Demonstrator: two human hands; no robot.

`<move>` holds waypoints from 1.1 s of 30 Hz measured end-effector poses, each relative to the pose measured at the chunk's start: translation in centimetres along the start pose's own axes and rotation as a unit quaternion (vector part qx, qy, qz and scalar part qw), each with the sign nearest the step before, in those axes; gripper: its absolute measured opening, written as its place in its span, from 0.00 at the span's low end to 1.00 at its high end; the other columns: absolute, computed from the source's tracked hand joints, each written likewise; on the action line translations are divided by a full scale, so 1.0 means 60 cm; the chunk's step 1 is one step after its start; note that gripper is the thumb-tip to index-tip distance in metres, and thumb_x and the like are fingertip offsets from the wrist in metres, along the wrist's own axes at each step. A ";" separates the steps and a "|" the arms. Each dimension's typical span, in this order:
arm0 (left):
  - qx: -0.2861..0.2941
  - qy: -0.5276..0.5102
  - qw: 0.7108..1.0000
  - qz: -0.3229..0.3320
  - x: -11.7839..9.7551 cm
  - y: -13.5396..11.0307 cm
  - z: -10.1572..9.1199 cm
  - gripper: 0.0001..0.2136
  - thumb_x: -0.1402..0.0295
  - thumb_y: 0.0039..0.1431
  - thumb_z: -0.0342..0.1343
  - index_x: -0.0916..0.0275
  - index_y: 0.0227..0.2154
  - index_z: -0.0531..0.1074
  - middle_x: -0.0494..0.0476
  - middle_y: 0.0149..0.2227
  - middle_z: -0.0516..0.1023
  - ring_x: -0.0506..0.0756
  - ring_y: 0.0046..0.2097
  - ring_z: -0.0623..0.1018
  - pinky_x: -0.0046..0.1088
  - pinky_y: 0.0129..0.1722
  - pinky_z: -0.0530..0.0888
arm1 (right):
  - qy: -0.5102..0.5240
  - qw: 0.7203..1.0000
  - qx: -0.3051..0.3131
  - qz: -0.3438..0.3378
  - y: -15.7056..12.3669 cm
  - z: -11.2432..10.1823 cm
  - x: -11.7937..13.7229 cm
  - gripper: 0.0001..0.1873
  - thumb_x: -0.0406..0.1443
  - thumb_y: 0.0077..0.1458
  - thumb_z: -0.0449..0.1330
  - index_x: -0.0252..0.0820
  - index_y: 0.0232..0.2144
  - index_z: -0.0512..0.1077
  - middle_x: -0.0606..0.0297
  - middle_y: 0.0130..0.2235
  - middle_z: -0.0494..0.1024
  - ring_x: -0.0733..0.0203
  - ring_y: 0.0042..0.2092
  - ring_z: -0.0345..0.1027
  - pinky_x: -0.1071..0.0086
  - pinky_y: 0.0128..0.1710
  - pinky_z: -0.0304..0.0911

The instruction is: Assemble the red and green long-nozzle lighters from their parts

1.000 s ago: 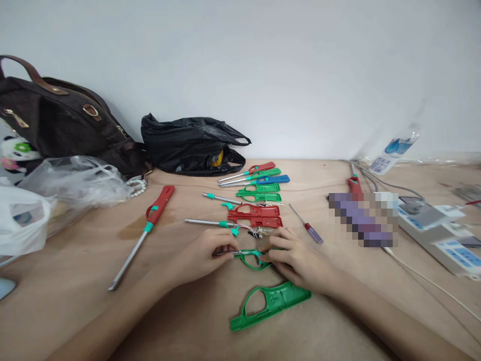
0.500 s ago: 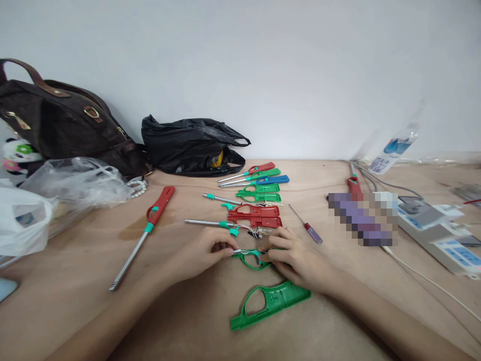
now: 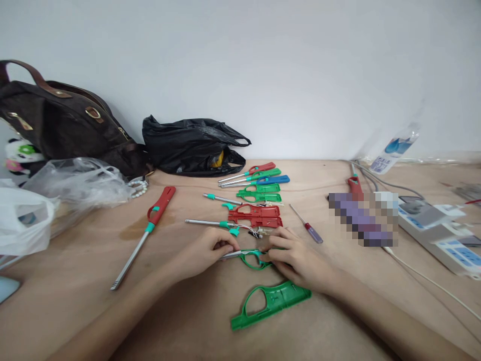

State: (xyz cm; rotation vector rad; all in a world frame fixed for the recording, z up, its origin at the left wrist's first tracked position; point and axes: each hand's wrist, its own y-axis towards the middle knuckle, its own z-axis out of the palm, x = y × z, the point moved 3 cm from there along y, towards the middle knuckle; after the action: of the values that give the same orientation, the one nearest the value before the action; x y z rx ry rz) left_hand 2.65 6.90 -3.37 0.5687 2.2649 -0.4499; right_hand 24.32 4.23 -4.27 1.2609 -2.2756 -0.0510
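A pale, plain wall (image 3: pixel 300 75) rises behind a tan flat surface (image 3: pixel 184 323) in soft light.

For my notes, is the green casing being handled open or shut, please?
Open: one green half lies apart, its inside facing up.

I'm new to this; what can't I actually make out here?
Head view: handle end of the green casing under the right hand, hidden by that hand.
Head view: most of what's inside the black bag, hidden by its plastic.
Head view: small print on the bottle, too small and blurred.
Head view: rest of the pale blue thing, cut off by the left edge.
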 end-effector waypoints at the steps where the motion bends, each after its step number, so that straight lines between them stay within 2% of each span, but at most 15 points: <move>1: -0.001 -0.003 1.000 -0.001 0.000 -0.001 0.000 0.10 0.72 0.57 0.50 0.62 0.31 0.77 0.53 0.31 0.78 0.53 0.34 0.73 0.27 0.33 0.67 | 0.000 1.000 0.000 0.000 0.000 0.000 0.000 0.14 0.27 0.63 0.50 0.40 0.40 0.75 0.58 0.41 0.74 0.55 0.47 0.61 0.59 0.50 0.63; 4: 0.011 -0.039 0.999 -0.008 0.001 -0.002 0.002 0.08 0.67 0.56 0.54 0.62 0.33 0.76 0.51 0.28 0.75 0.52 0.31 0.71 0.26 0.31 0.66 | 0.003 1.000 0.000 0.002 -0.001 0.001 0.000 0.14 0.27 0.63 0.50 0.40 0.40 0.75 0.58 0.40 0.74 0.55 0.47 0.61 0.58 0.49 0.63; 8: 0.038 -0.075 0.996 -0.033 0.003 -0.006 0.004 0.11 0.68 0.46 0.62 0.63 0.34 0.74 0.46 0.24 0.68 0.50 0.27 0.66 0.25 0.27 0.65 | 0.007 1.000 0.006 0.007 -0.001 0.001 -0.001 0.14 0.26 0.62 0.51 0.40 0.41 0.75 0.59 0.40 0.74 0.55 0.47 0.60 0.58 0.49 0.62; 14: 0.034 -0.010 0.999 -0.006 -0.007 -0.015 0.000 0.11 0.72 0.43 0.62 0.62 0.34 0.72 0.48 0.29 0.70 0.51 0.31 0.68 0.26 0.30 0.65 | 0.009 1.000 -0.001 0.004 0.000 0.000 -0.001 0.14 0.27 0.63 0.50 0.40 0.40 0.75 0.59 0.40 0.74 0.54 0.47 0.61 0.56 0.50 0.62; 20: 0.026 0.006 0.999 -0.018 0.004 -0.013 0.000 0.03 0.72 0.49 0.56 0.63 0.29 0.71 0.49 0.25 0.69 0.51 0.27 0.67 0.26 0.27 0.64 | 0.002 1.000 -0.005 0.004 0.000 0.000 0.000 0.14 0.27 0.63 0.51 0.41 0.40 0.75 0.59 0.42 0.74 0.54 0.47 0.61 0.57 0.50 0.62; 28: 0.041 0.012 0.999 -0.028 -0.006 -0.010 -0.013 0.08 0.64 0.55 0.55 0.63 0.32 0.76 0.51 0.27 0.74 0.52 0.30 0.70 0.26 0.30 0.66 | 0.011 1.000 -0.013 -0.008 0.000 -0.001 0.000 0.14 0.26 0.62 0.51 0.40 0.40 0.75 0.59 0.42 0.75 0.54 0.47 0.61 0.57 0.51 0.62; 33: 0.027 0.026 0.999 -0.004 -0.010 -0.011 -0.018 0.08 0.65 0.57 0.54 0.61 0.32 0.78 0.52 0.31 0.79 0.53 0.33 0.73 0.26 0.32 0.67 | 0.007 1.000 -0.012 -0.007 0.001 0.000 0.000 0.14 0.27 0.63 0.50 0.41 0.40 0.76 0.58 0.42 0.75 0.54 0.47 0.61 0.56 0.50 0.63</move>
State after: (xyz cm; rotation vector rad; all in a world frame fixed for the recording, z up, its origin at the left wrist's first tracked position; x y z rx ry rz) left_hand 2.07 6.72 -2.16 0.6064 2.3116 -0.5076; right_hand 24.31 4.28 -4.25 1.2614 -2.2475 -0.0756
